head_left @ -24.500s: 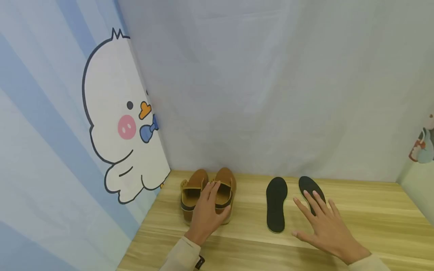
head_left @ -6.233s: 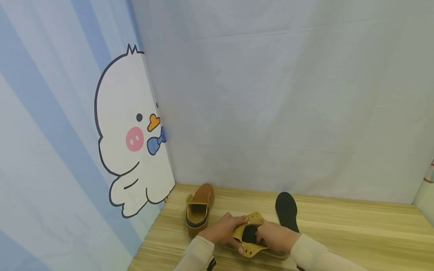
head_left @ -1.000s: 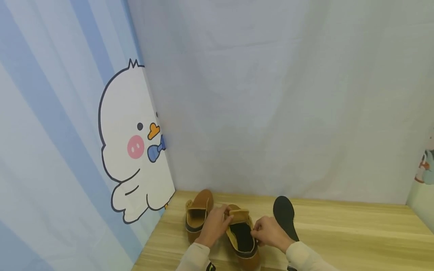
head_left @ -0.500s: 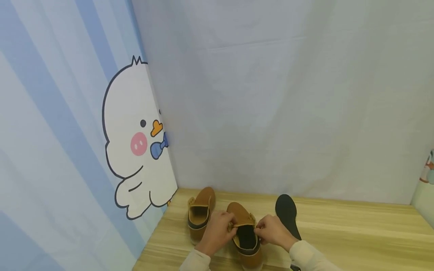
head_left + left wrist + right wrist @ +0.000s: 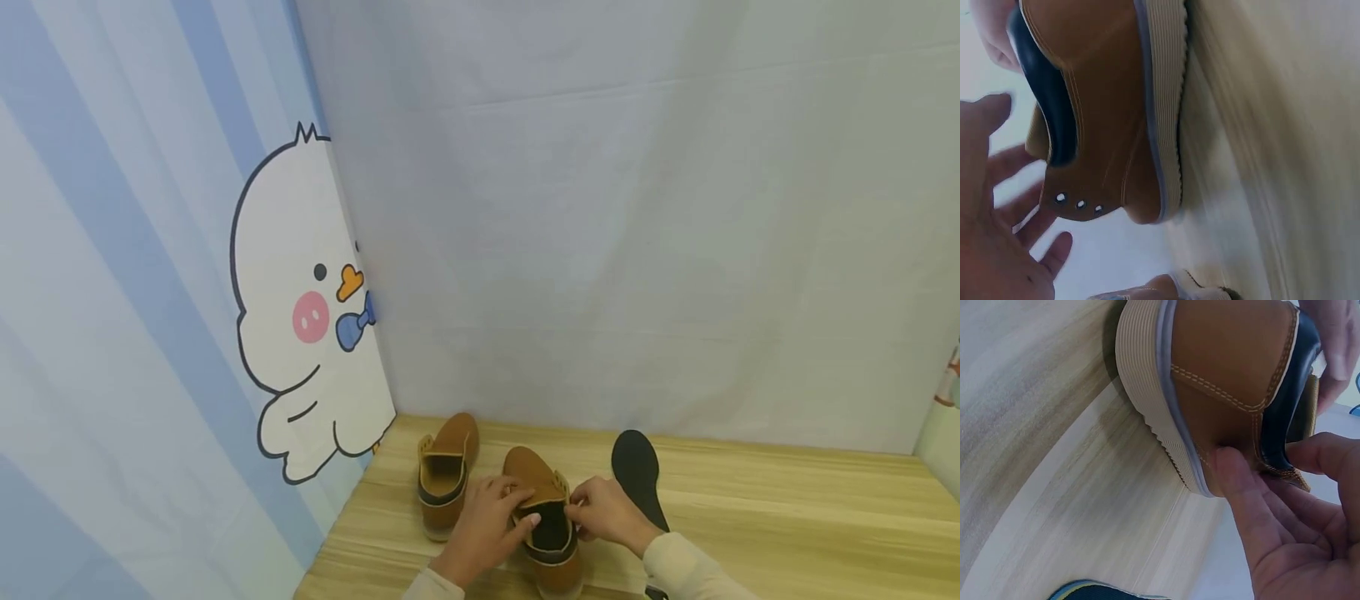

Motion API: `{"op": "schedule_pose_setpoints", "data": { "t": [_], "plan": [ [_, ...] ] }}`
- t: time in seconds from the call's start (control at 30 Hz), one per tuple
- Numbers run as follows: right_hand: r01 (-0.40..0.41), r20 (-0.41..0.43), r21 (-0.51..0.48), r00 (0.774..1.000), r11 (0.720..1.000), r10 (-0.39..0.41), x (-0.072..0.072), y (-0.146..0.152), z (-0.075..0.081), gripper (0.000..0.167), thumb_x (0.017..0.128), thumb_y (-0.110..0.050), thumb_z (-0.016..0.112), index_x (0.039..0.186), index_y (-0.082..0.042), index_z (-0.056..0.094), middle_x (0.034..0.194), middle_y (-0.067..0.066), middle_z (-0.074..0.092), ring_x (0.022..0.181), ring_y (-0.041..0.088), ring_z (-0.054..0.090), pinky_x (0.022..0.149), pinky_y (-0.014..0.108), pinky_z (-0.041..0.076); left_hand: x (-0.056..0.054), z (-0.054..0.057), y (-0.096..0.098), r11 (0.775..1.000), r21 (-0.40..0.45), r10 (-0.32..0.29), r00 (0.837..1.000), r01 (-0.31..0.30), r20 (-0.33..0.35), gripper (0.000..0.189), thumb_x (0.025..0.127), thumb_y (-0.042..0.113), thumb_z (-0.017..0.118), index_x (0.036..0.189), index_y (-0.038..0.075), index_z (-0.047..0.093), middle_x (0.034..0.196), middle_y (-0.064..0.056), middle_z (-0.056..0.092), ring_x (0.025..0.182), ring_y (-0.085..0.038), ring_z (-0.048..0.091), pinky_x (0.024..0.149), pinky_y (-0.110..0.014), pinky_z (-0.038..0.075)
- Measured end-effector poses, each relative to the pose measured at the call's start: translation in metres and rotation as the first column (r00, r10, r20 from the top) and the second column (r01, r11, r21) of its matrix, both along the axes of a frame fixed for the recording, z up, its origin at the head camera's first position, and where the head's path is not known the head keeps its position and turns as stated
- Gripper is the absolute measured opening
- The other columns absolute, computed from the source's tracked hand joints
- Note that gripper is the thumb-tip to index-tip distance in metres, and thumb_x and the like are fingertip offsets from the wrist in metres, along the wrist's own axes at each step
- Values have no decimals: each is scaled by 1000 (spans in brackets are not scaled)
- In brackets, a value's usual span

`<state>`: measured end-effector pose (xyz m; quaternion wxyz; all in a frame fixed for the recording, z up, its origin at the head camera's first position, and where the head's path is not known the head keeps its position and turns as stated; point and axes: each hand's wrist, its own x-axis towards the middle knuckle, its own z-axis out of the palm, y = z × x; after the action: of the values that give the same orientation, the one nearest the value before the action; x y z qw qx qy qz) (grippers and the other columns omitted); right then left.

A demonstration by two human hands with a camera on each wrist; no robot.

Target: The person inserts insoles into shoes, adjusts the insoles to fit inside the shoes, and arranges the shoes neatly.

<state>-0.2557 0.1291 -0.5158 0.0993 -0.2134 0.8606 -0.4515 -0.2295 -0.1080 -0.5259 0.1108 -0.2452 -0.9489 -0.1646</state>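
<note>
A brown shoe (image 5: 557, 573) with a dark collar stands on the table, toe pointing away, a black insole (image 5: 551, 527) lying inside it. My left hand (image 5: 483, 527) is at its tongue, fingertips on the front of the opening and thumb held apart. In the left wrist view those fingers (image 5: 1019, 165) are loosely spread beside the eyelet flap. My right hand (image 5: 606, 510) pinches the right edge of the opening between thumb and fingers, also plain in the right wrist view. The matching brown shoe (image 5: 455, 435) stands to the left. Right of my right hand lies a second black insole (image 5: 634, 467).
The wooden table (image 5: 787, 517) ends at a pale curtain (image 5: 600, 250) behind the shoes. A blue-striped curtain with a cartoon duck (image 5: 300, 333) borders the left side. My right forearm covers the near end of the loose insole.
The shoe's raised tongue has folded down forward, and my left fingers have loosened from it. Much earlier both insoles lay on the table; one is now inside the shoe, which has moved right.
</note>
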Motion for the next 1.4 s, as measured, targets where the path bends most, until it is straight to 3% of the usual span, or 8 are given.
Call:
{"op": "schedule_pose_setpoints", "data": {
  "t": [0.1,0.2,0.4,0.53,0.73,0.93,1.13,1.4],
  "plan": [
    [12,24,-18,1000,1000,-11,0,-1,0,18,93,-5,66,102,7,74,82,13,74,63,24,71,54,36,58,7,-1,4,970,225,62,987,-95,150,55,106,50,47,144,11,57,146,-21,47,134,-42,41,103,-64,37],
    [22,42,-48,999,999,-20,0,-3,0,19,92,-3,65,104,9,73,85,17,74,66,24,71,53,37,59,17,3,8,893,394,92,945,-217,313,65,107,50,44,150,1,46,145,-31,45,132,-51,43,101,-69,37],
    [37,38,-74,999,997,-34,2,-8,0,14,90,2,63,97,8,74,85,18,74,67,22,70,52,33,58,18,5,14,812,508,13,879,-287,477,73,106,49,47,154,-4,34,142,-30,51,121,-46,57,97,-62,45],
    [58,-10,-90,998,994,-59,0,-18,-3,12,90,2,62,87,5,74,81,15,74,64,24,70,52,31,58,7,6,14,791,525,41,883,-315,468,69,105,46,52,154,-1,35,141,-30,52,118,-44,59,93,-61,47],
    [112,-62,-106,991,988,-119,-5,-34,-10,11,93,-2,67,91,6,75,82,12,74,63,24,71,52,28,56,-13,5,8,779,547,78,913,-306,400,56,104,28,57,148,-3,42,139,-31,53,119,-47,57,94,-61,47],
    [196,-212,-63,955,979,-205,-17,-51,-13,16,92,-5,69,77,-5,72,65,-3,64,53,9,56,49,26,46,-30,2,5,796,535,141,946,-283,291,56,96,9,62,144,-11,44,139,-35,51,127,-51,50,103,-62,41],
    [263,-220,-57,938,963,-270,-27,-61,-14,13,92,-6,69,80,-5,73,68,-2,66,58,9,57,53,28,48,-42,2,2,790,523,187,938,-320,292,59,91,7,64,145,-8,45,134,-35,55,121,-51,55,99,-61,44],
    [253,-119,-107,957,961,-265,-28,-61,-14,15,96,-8,67,101,5,75,85,11,74,70,19,69,58,30,56,-48,7,-4,798,510,182,935,-322,304,58,93,12,65,144,-7,44,124,-33,61,112,-47,61,94,-58,48]
  ]
}}
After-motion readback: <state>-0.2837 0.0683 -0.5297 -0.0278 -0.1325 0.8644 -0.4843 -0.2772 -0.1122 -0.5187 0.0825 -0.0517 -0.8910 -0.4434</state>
